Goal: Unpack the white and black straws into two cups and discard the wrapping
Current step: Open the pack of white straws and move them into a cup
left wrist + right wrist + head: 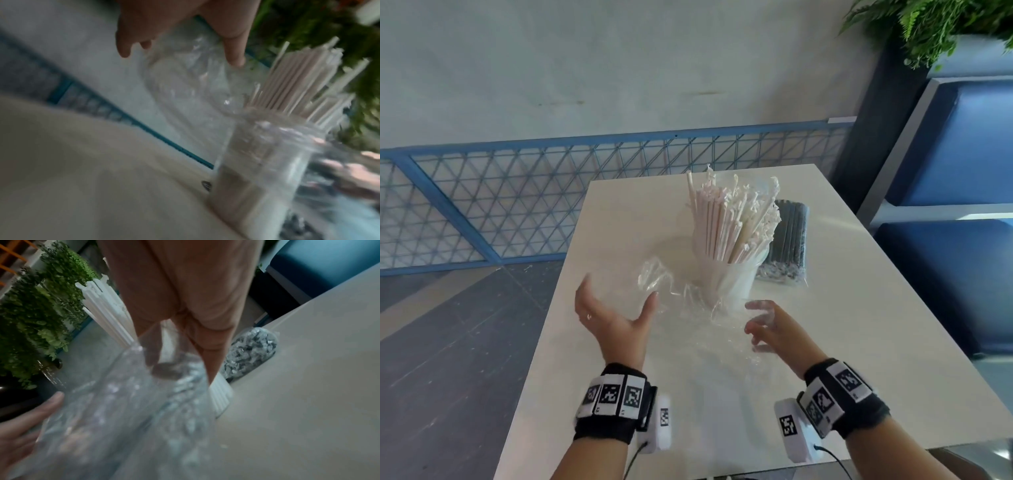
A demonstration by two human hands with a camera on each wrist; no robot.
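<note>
White straws (732, 219) stand in a translucent cup (729, 277) in the middle of the white table (842, 342). Behind it on the right lies a sealed pack of black straws (787, 240). A crumpled clear wrapping (688, 308) sits in front of the cup, between my hands. My left hand (619, 294) is open with its palm turned right and its thumb against the wrapping (185, 81). My right hand (756, 322) has spread, loosely bent fingers whose tips show through the wrapping (133, 410). The black pack (251, 352) lies just beyond them.
A faint round shape (674, 253) left of the cup, behind the wrapping, is too pale to identify. A blue mesh railing (585, 192) runs past the table's far left. A blue bench (955, 212) and a fern (935, 27) stand to the right.
</note>
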